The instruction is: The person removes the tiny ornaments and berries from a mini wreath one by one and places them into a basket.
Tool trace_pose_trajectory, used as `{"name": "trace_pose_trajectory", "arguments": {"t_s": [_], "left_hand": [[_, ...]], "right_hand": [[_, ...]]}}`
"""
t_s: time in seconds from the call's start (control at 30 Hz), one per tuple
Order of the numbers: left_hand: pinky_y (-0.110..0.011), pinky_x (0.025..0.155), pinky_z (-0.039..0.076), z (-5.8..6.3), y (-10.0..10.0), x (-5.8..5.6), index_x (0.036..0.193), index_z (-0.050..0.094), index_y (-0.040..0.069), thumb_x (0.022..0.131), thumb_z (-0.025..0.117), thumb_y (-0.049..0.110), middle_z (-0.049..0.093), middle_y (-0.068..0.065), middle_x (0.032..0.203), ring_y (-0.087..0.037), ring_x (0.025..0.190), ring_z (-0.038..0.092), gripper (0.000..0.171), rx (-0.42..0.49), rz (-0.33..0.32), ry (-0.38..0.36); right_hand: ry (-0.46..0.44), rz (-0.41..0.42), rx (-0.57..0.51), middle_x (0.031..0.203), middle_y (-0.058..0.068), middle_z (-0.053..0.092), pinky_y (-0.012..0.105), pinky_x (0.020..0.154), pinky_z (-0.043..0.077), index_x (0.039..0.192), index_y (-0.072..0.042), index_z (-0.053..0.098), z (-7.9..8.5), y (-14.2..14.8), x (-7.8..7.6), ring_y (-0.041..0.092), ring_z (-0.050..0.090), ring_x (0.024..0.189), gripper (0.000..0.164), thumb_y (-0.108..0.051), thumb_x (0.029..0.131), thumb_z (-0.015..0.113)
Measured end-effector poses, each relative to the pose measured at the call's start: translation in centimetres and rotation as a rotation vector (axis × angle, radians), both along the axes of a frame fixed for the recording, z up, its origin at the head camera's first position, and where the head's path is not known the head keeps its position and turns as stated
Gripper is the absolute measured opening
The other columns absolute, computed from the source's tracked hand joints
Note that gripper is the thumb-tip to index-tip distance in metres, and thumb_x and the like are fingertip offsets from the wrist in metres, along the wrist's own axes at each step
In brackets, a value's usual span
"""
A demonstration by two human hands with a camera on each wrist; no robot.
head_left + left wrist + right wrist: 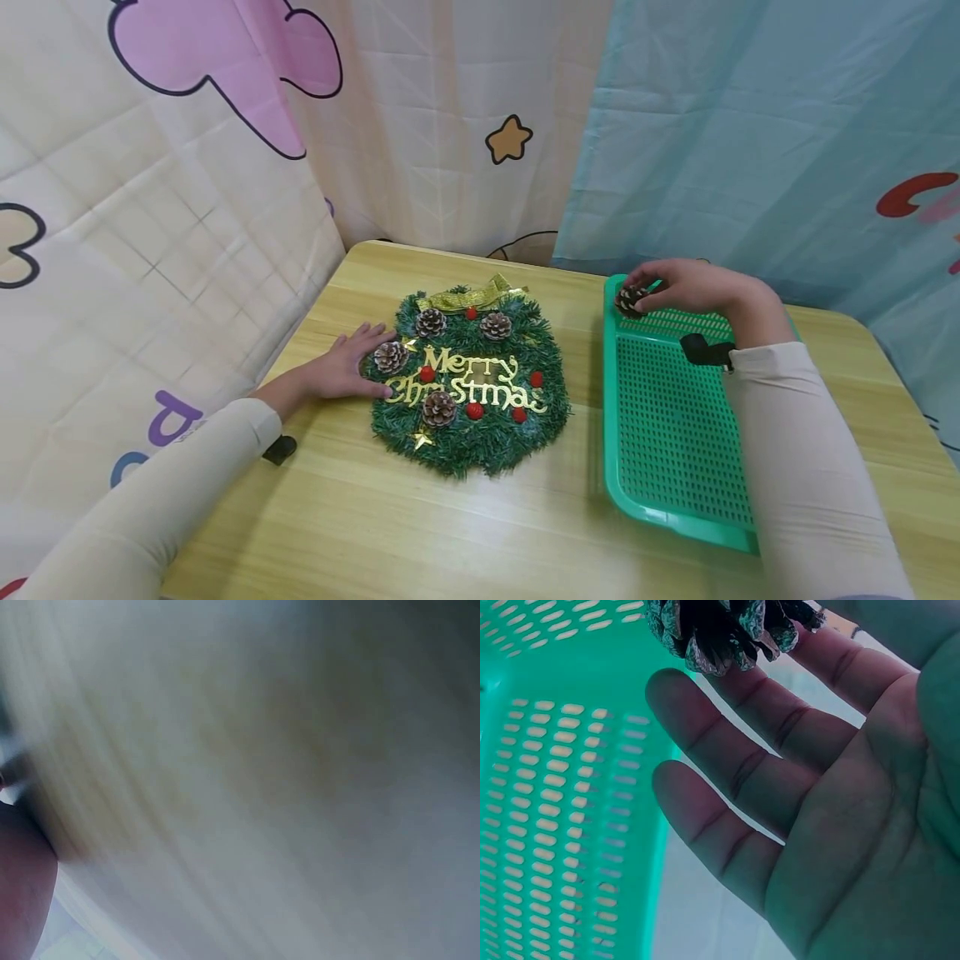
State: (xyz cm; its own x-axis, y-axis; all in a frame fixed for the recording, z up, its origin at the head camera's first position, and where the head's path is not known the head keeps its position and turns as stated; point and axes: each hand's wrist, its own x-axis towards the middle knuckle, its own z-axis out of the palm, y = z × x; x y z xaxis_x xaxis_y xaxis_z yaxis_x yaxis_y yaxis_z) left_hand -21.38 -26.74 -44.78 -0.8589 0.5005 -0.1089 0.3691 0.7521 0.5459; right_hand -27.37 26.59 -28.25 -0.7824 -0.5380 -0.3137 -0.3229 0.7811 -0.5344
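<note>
My right hand (686, 287) pinches a brown pine cone (630, 301) with pale-tipped scales over the far left corner of the green basket (611, 433). In the right wrist view the pine cone (727, 634) sits between thumb and fingers, partly cut off by the frame's top. Spread out, my left hand (348, 367) rests at the left edge of a green Christmas wreath (487, 446), fingertips beside one of its pine cones (390, 357). The wreath lies flat, bearing gold "Merry Christmas" lettering (471, 367), several pine cones, red balls, gold stars and a gold ribbon (468, 297) on top.
Everything stands on a light wooden table (480, 533). Patterned curtains (465, 125) hang close behind and to the left. The left wrist view shows mostly blurred wood surface. Black straps with small cameras (705, 350) sit on the wrists.
</note>
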Motion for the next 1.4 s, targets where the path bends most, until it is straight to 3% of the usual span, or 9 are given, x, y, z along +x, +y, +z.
{"name": "trace_pose_trajectory", "arguments": {"t_s": [0.43, 0.67, 0.93, 1.17, 1.4], "left_hand": [[-0.068, 0.111, -0.006, 0.0, 0.0, 0.0, 0.159, 0.023, 0.014, 0.081, 0.077, 0.055, 0.01, -0.016, 0.165, -0.039, 0.15, -0.005, 0.103, 0.005, -0.002, -0.002], [-0.067, 0.112, -0.005, 0.2, 0.0, 0.1, 0.159, 0.023, 0.014, 0.081, 0.076, 0.056, 0.01, -0.017, 0.165, -0.039, 0.15, -0.005, 0.104, -0.001, 0.003, -0.005], [-0.067, 0.112, -0.007, 0.4, 0.2, 0.3, 0.159, 0.023, 0.014, 0.081, 0.076, 0.054, 0.01, -0.018, 0.164, -0.04, 0.15, -0.005, 0.103, 0.009, 0.007, -0.01], [-0.067, 0.112, -0.007, 0.3, 0.1, 0.2, 0.159, 0.023, 0.014, 0.082, 0.076, 0.054, 0.01, -0.018, 0.164, -0.04, 0.15, -0.006, 0.102, 0.005, 0.006, -0.01], [-0.068, 0.111, -0.006, 0.1, 0.0, 0.2, 0.159, 0.023, 0.014, 0.081, 0.076, 0.056, 0.011, -0.018, 0.164, -0.041, 0.149, -0.004, 0.103, 0.003, 0.003, 0.003]], "right_hand": [[-0.121, -0.036, -0.045, 0.146, 0.027, 0.042, 0.057, 0.1, 0.041, 0.145, 0.005, 0.042, -3.4, 2.4, -0.8, 0.047, 0.038, 0.134, 0.052, -0.018, 0.101, 0.059], [-0.158, -0.058, -0.057, 0.145, 0.027, 0.042, 0.056, 0.098, 0.043, 0.142, 0.005, 0.044, -4.9, 3.0, -1.1, 0.046, 0.039, 0.133, 0.049, -0.016, 0.1, 0.059], [-0.202, -0.077, -0.02, 0.146, 0.03, 0.039, 0.054, 0.097, 0.046, 0.145, 0.006, 0.041, -6.2, 3.2, -1.2, 0.048, 0.041, 0.131, 0.052, -0.018, 0.102, 0.057], [-0.275, -0.099, -0.044, 0.15, 0.032, 0.032, 0.058, 0.101, 0.042, 0.146, 0.007, 0.037, -7.2, 3.2, -1.5, 0.051, 0.034, 0.135, 0.052, -0.015, 0.102, 0.054], [-0.267, -0.094, -0.016, 0.149, 0.033, 0.034, 0.058, 0.099, 0.044, 0.146, 0.007, 0.037, -8.0, 3.4, -1.5, 0.051, 0.036, 0.134, 0.054, -0.018, 0.102, 0.055]]}}
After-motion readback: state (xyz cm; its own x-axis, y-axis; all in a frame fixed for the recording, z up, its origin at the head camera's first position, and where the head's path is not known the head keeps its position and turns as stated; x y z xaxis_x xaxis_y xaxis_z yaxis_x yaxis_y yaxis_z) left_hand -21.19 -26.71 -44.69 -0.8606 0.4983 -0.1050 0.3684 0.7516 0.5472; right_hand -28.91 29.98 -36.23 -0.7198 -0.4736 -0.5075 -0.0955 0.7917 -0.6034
